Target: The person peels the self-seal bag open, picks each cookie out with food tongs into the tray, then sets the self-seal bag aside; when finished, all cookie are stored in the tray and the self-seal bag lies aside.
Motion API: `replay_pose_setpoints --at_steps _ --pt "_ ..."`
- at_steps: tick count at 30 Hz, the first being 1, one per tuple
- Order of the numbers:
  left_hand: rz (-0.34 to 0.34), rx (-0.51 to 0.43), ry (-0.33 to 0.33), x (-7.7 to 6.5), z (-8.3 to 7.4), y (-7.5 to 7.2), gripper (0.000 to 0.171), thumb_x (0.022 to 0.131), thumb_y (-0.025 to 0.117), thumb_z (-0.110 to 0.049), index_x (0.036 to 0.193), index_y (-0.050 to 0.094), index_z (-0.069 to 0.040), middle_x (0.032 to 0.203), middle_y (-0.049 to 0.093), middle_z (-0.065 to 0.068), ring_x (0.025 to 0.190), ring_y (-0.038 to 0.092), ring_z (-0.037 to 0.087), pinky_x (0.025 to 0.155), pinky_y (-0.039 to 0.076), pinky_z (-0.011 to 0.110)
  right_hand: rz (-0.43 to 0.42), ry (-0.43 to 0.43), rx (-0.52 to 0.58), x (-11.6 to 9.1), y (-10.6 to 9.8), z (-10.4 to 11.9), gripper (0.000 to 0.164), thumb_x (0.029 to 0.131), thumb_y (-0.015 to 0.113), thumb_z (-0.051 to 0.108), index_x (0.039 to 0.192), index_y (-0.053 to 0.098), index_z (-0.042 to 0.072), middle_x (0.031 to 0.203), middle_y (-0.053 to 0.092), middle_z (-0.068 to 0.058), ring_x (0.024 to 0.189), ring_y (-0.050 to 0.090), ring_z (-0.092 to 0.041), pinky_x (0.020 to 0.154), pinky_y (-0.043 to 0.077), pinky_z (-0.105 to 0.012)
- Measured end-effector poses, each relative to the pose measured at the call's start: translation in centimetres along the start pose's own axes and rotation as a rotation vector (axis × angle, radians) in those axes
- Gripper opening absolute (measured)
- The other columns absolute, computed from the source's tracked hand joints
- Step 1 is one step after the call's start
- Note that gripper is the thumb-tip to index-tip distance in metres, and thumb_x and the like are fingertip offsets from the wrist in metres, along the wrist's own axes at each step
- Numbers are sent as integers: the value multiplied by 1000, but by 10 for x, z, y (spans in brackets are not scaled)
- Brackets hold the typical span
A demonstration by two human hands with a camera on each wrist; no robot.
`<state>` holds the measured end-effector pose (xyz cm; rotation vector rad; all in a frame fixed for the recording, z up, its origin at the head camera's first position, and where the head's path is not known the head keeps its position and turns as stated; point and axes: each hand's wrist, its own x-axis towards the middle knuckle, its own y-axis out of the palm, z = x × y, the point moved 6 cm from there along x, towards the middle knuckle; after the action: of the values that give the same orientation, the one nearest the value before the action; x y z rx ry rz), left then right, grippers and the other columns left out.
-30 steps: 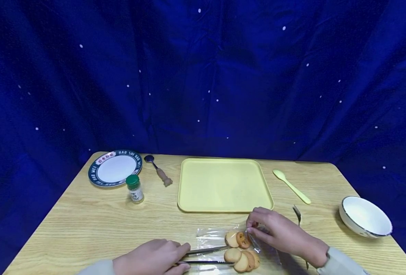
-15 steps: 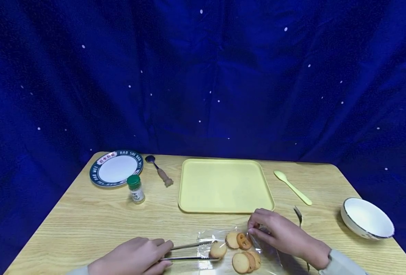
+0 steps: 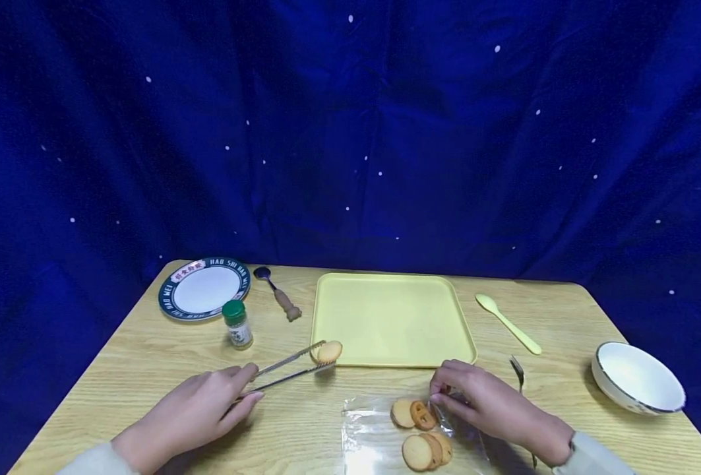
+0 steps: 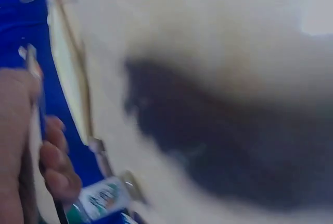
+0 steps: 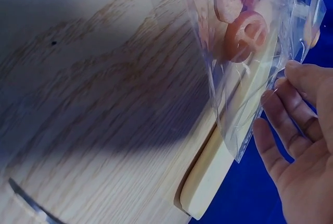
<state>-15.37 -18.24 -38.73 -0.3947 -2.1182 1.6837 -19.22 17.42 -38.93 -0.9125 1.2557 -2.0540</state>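
Note:
My left hand (image 3: 198,412) grips metal tongs (image 3: 291,379), whose tips pinch a round cookie (image 3: 330,351) at the near left corner of the yellow tray (image 3: 386,320). The left wrist view is blurred; fingers (image 4: 54,156) curl round the tongs there. A clear plastic bag (image 3: 365,429) lies near the table's front with several cookies in it: pale round ones (image 3: 417,452) and a pretzel-shaped one (image 3: 423,415). My right hand (image 3: 483,402) pinches the bag's edge between thumb and fingertips, as the right wrist view shows along the clear film (image 5: 237,130).
A green-lidded seasoning jar (image 3: 237,324) stands left of the tray, near a dark-rimmed plate (image 3: 202,291) and a brown-handled spoon (image 3: 279,295). Right of the tray lie a pale yellow spoon (image 3: 507,323) and a fork (image 3: 518,373). A white bowl (image 3: 635,376) stands far right.
The left hand has drawn the tongs out of the bag with one cookie and carried it up and left to the tray's corner. The right hand has kept its hold on the bag.

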Motion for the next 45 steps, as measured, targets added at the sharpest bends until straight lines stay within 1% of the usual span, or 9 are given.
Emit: replay_pose_setpoints --at_steps 8,11,15,19,29,35,39,42,45 --pt "-58 121 -139 78 3 4 36 96 56 -30 115 57 1 66 61 5 53 54 13 45 39 32 6 15 16 -1 3 1 9 95 61 23 91 58 30 89 54 21 78 48 9 65 45 -15" --pt "-20 99 -205 104 6 12 42 97 52 -30 121 55 4 91 69 22 58 60 20 47 43 36 8 17 19 -2 4 2 9 95 62 23 91 58 30 89 54 21 77 48 9 64 45 -14" --pt "16 98 -275 128 8 23 35 97 51 -28 111 59 3 121 54 43 71 68 32 53 50 41 6 9 27 -1 5 2 9 94 62 22 91 58 29 88 53 20 72 43 9 61 42 -12" --pt "16 129 -340 140 8 31 32 97 51 -24 107 60 4 121 50 49 86 68 44 53 53 46 5 6 36 -1 7 3 9 94 62 22 91 58 29 88 52 20 71 43 9 60 42 -12" --pt "99 47 -394 146 5 38 34 97 50 -27 109 59 4 104 69 25 83 70 32 59 53 45 -6 15 25 -1 8 3 9 94 62 23 90 58 29 88 53 20 75 44 9 63 43 -13" --pt "81 22 -377 138 4 30 41 97 51 -29 116 57 6 129 49 43 83 69 34 57 51 42 -3 16 31 -1 8 3 8 95 62 23 90 58 29 88 53 20 74 44 9 62 44 -13" --pt "16 68 -311 119 -2 10 42 96 54 -31 115 55 6 120 55 43 72 68 31 52 47 40 1 5 30 0 6 3 8 95 61 24 90 58 29 87 52 20 71 43 9 60 43 -12" --pt "-62 101 -226 97 -10 -7 46 95 56 -34 122 52 3 90 69 22 59 62 22 47 43 36 2 9 23 0 4 2 8 95 61 25 90 58 30 87 51 21 70 42 9 60 42 -12" --pt "-148 128 -120 71 -16 -17 41 94 60 -36 119 54 -3 67 61 2 53 53 12 46 39 31 -3 19 14 -1 2 1 8 95 61 26 90 57 31 87 52 21 72 44 9 62 43 -12"
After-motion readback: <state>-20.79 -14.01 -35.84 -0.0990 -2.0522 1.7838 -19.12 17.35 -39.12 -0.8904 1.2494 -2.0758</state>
